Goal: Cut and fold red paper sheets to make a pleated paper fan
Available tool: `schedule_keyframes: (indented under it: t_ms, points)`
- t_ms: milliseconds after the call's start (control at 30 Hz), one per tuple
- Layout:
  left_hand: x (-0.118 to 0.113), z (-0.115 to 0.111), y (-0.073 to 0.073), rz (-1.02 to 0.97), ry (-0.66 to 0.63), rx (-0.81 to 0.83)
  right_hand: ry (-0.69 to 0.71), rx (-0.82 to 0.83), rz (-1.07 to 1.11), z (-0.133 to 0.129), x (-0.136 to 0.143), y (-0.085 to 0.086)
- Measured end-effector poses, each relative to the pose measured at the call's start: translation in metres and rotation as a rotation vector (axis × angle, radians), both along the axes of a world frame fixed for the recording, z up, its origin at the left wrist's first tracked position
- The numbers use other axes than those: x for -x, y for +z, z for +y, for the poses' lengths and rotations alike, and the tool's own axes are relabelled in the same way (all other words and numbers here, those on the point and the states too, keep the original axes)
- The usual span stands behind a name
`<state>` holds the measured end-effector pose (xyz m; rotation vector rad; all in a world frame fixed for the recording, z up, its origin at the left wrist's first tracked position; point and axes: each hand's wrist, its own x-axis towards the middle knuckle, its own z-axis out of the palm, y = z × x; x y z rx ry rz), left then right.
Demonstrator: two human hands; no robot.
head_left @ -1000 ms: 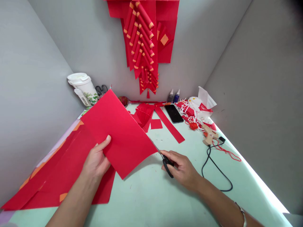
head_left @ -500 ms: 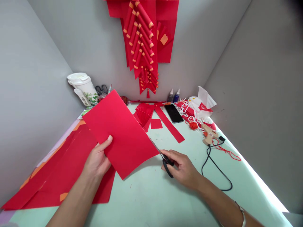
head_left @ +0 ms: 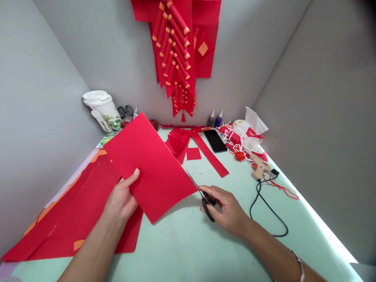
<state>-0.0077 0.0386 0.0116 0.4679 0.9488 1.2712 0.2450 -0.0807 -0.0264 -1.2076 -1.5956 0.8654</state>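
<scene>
A sheet of red card [head_left: 152,164] is tilted above the table, gripped at its lower left side by my left hand [head_left: 122,196], thumb on top. My right hand [head_left: 225,207] holds black-handled scissors [head_left: 208,203], fingers around the handles. The scissor blades lie along the right edge of the card, near its lower right corner. Under my left forearm, large red sheets [head_left: 79,196] with orange pieces lie on the left of the table.
Farther back are a red strip [head_left: 210,154], a small red square [head_left: 194,153], a folded red fan [head_left: 178,141] and a phone [head_left: 215,141]. A glue gun [head_left: 259,167] with a black cord lies right. A white bucket [head_left: 102,105] stands back left; red decorations [head_left: 176,51] hang behind.
The scissor blades now show more clearly beside the card's edge, their tip slightly apart from it. Both hands have hardly moved.
</scene>
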Motion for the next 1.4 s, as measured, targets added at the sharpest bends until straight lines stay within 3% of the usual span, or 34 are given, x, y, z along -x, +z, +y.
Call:
schedule_keyframes:
  t_ms: [900, 1400]
  points:
    - [-0.0019, -0.0009, 0.0007, 0.009, -0.035, 0.047, -0.005, -0.027, -0.121, 0.0003, -0.0026, 0.005]
    - [-0.0038, -0.0023, 0.0029, -0.003, -0.043, 0.068, 0.009, -0.029, -0.066, 0.0, -0.0004, 0.0042]
